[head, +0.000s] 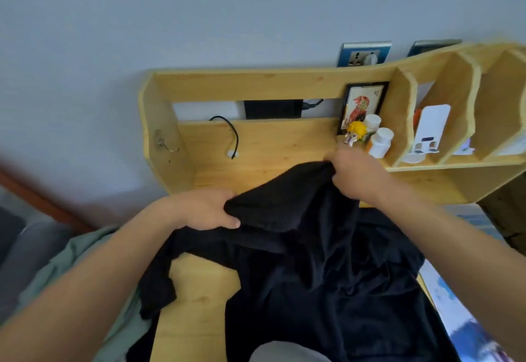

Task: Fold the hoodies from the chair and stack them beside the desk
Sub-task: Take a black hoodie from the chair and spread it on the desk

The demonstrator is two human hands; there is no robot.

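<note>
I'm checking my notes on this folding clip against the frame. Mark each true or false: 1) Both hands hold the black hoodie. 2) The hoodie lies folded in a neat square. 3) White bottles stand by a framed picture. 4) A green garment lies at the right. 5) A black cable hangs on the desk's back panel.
1) True: the left hand and right hand each grip the black hoodie.
2) False: it is spread out and rumpled on the desk.
3) True: the bottles stand by the picture.
4) False: the green garment lies at the left.
5) True: see the cable.
</note>
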